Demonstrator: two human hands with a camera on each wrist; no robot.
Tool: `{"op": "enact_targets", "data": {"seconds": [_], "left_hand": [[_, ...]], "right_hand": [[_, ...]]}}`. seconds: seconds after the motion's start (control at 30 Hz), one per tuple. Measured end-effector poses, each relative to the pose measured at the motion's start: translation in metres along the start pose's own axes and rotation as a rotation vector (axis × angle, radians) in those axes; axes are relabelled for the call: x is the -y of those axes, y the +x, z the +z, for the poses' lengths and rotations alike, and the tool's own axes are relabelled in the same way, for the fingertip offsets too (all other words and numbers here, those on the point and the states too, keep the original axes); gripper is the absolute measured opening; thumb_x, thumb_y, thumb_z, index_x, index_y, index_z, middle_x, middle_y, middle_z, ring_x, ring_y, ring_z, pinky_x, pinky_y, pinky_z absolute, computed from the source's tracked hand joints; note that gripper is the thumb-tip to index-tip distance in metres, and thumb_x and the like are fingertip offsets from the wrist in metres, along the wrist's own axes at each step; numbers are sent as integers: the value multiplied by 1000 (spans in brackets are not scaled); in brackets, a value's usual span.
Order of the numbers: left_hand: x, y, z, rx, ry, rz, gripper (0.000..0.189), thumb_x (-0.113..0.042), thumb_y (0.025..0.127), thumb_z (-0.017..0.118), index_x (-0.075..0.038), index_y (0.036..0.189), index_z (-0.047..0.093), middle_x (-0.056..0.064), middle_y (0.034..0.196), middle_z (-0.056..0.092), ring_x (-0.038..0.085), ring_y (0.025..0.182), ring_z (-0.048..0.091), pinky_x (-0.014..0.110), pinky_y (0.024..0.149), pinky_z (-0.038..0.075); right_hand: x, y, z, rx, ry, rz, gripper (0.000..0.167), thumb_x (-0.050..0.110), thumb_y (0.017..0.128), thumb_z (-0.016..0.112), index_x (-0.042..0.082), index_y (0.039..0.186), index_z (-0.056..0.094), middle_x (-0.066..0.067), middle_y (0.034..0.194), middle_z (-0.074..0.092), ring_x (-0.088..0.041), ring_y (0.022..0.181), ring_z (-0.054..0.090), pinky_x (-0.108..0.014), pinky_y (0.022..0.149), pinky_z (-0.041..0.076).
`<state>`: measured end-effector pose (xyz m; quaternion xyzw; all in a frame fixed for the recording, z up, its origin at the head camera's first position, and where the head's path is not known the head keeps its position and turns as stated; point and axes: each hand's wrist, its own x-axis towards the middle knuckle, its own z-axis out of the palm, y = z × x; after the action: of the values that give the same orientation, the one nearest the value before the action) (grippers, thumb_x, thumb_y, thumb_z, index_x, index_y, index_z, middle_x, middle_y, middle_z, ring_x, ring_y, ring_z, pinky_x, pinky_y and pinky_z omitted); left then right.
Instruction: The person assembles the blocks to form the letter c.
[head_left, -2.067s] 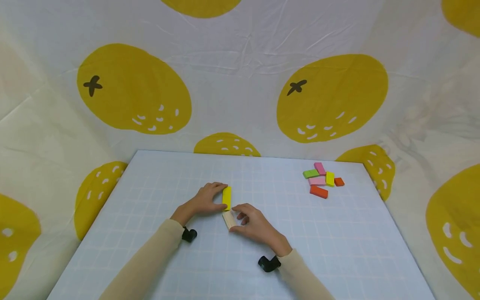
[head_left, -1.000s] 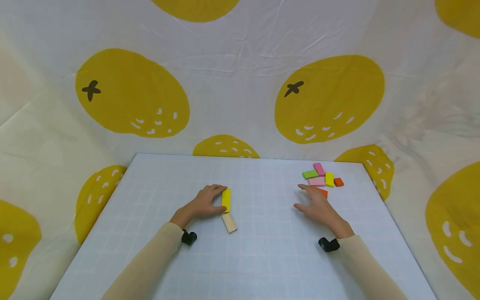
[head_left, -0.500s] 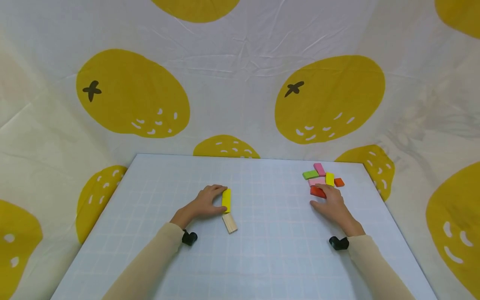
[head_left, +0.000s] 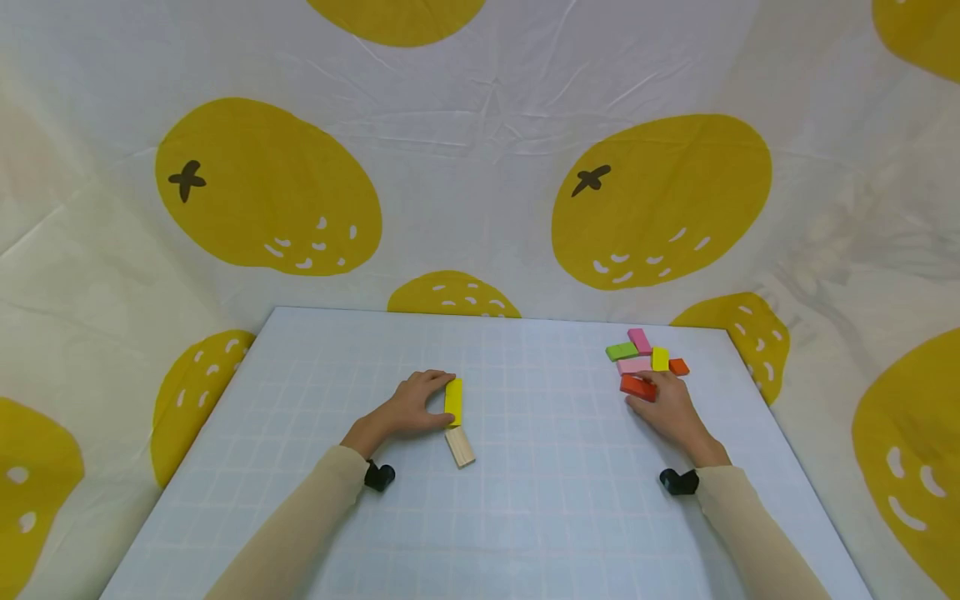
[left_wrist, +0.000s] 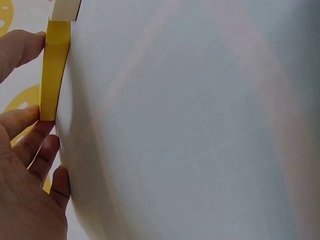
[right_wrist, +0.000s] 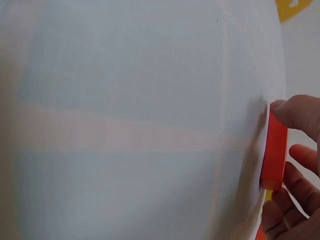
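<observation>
My left hand (head_left: 407, 407) pinches a long yellow wooden block (head_left: 453, 400) by its two ends, thumb at the near end. In the left wrist view, the thumb and fingertips bracket that yellow block (left_wrist: 54, 75) on the table. Touching its near end, a plain wood block (head_left: 460, 447) lies at a slant. Over on the right, my right hand (head_left: 673, 415) holds a red block (head_left: 635, 387) between thumb and fingers. The right wrist view has the thumb on one end of the red block (right_wrist: 274, 152) and fingers at the other; it is low over the tabletop.
Just beyond the red block lie a light pink block (head_left: 633, 365), a green block (head_left: 622, 351), a darker pink block (head_left: 640, 341), a short yellow block (head_left: 660, 358) and a small orange-red block (head_left: 678, 367). The table (head_left: 525, 517) ends at a fruit-print cloth (head_left: 465, 192) behind.
My right hand has left the plain wood block, travelled right to the pile and taken hold of the red block. My left hand stays on the yellow block.
</observation>
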<state>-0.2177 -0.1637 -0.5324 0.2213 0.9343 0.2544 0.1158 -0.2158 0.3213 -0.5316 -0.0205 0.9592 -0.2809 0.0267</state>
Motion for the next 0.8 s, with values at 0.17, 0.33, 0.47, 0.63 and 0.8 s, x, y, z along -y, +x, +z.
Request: {"op": "enact_targets", "data": {"seconds": [0.17,0.33,0.47,0.63,0.8], "left_hand": [[2,0,1,2,6,2,76,-46,91,70,-15,156,46,14,157,46,37,144,41,64,115,34],[3,1,2,4,-4,5,76,-46,91,70,-15,156,45,13,157,45,37,144,40,64,115,33],[3,1,2,0,1,6,76,-47,91,70,-15,156,45,13,157,46,37,144,41,64,114,34],[3,0,2,-2,5,4,76,-47,91,70,-16,156,45,13,158,45,36,144,40,63,115,34],[2,0,2,0,6,1,76,-46,91,71,-16,156,46,13,157,46,36,143,41,62,114,35]], "right_hand": [[3,-2,0,-7,-1,-9,55,22,95,74,-4,140,54,-30,137,52,-44,121,46,-62,100,51],[5,-3,0,-12,-9,-27,49,18,96,72,-3,137,58,-29,132,56,-40,113,50,-57,97,53],[7,-3,2,-19,-4,-51,46,17,95,73,-4,135,61,-27,125,57,-37,106,51,-51,90,54],[15,-1,5,-9,7,-81,44,16,94,73,-3,133,63,-25,123,59,-35,106,51,-47,89,54],[29,2,7,3,8,-114,42,15,94,74,-2,131,64,-23,121,59,-35,109,52,-51,91,56]]}}
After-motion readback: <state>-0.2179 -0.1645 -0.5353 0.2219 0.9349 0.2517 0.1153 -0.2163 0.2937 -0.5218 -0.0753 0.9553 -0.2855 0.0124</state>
